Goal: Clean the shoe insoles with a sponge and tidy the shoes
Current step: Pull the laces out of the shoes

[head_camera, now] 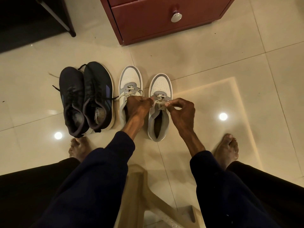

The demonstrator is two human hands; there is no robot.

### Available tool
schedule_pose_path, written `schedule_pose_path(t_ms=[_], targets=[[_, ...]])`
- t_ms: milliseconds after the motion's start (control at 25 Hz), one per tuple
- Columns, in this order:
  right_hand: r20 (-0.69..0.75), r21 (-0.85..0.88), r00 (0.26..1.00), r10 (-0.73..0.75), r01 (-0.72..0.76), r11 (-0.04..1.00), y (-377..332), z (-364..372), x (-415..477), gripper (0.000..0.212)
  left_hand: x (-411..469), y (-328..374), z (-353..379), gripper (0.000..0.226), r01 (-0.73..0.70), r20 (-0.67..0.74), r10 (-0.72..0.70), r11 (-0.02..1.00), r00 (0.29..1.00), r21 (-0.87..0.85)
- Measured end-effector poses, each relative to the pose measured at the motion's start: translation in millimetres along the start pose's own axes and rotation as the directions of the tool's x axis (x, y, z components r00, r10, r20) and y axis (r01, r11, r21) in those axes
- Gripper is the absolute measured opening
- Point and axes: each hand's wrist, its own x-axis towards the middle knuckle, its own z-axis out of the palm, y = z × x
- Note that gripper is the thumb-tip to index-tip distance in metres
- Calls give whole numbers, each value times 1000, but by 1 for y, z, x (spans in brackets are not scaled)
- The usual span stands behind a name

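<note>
Overlooking glossy cream floor tiles (213, 63) from a pale plastic stool (139, 186), facing a maroon drawer cabinet (156, 22) at the far side.

Pinching the laces (157, 102) of the right-hand white-and-grey sneaker (160, 86) with both hands: left hand (137, 106) curling its fingers round one strand, right hand (182, 111) nipping the other between thumb and fingertips, just over the tongue. Working with that sneaker standing on the tiles, toe pointing away, just beside its twin (130, 76), and with the left forearm crossing the twin's opening. Seeing no sponge anywhere.

Judging the sneaker light, padded and soft at the collar, stiff only along the sole. Judging the laces thin, limp and apt to slip, so favouring a grip close to the eyelets over one at the tips. For lifting, probably taking hold at the heel collar or the sole edge.

Finding open tile to the right of the sneaker and beyond its toe as far as the cabinet. Finding little room on the left: twin just beside, then a dark pair of trainers (85, 96) touching each other, one showing a pale speckled insole (99, 114), a stray dark lace reaching towards the twin. Minding bare feet on either side and the stool between the knees when drawing back.
</note>
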Motion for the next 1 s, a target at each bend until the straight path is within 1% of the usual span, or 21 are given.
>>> schedule_pose_path(t_ms=[80, 160, 200, 280, 400, 480, 560, 600, 640, 680, 760, 840, 920, 1000], targets=[[-80, 91, 984, 159, -151, 984, 16, -12, -4, 4, 11, -7, -7, 19, 43, -4, -44, 999, 999, -23], [-86, 179, 949, 303, -284, 942, 29, -20, -9, 4, 12, -10, -10, 24, 21, -46, -21, 1000, 999, 3], [-74, 189, 940, 334, -316, 930, 32, -22, -11, 3, 8, -8, -9, 25, -2, -79, 5, 999, 997, 37], [-38, 156, 941, 336, -326, 932, 32, -21, -11, 2, -2, -4, -4, 25, -49, -125, 62, 994, 990, 101], [-31, 53, 966, 256, -254, 966, 18, -20, -6, 10, -10, 0, -13, 19, -132, -94, 150, 976, 984, 174], [-64, -17, 989, 135, -136, 991, 9, -22, -2, 20, -12, 5, -31, 15, -230, -87, 242, 964, 966, 131], [-73, -100, 997, -22, 14, 995, -1, -19, 2, 20, -12, 8, -54, 13, -371, -164, 396, 915, 904, 160], [-52, -122, 994, -95, 89, 989, -7, -13, 4, 18, -8, 8, -65, 11, -405, -209, 441, 894, 873, 194], [-18, -132, 988, -150, 147, 980, -13, -6, 7, 17, -1, 8, -74, 12, -414, -233, 456, 887, 859, 206], [26, -129, 982, -189, 191, 973, -19, 4, 10, 17, 8, 9, -81, 17, -411, -223, 447, 891, 866, 191], [133, -151, 964, -228, 247, 957, -29, 27, 18, 16, 28, 7, -93, 35, -406, -106, 438, 884, 893, 232], [239, -207, 946, -218, 269, 941, -36, 54, 28, 16, 40, 5, -101, 46, -434, 65, 443, 822, 894, 368], [314, -288, 933, -178, 272, 918, -34, 80, 37, 14, 44, 5, -102, 40, -484, 171, 457, 765, 873, 426], [359, -359, 925, -128, 263, 896, -29, 95, 41, 12, 47, 6, -99, 26, -552, 215, 512, 716, 831, 427]])
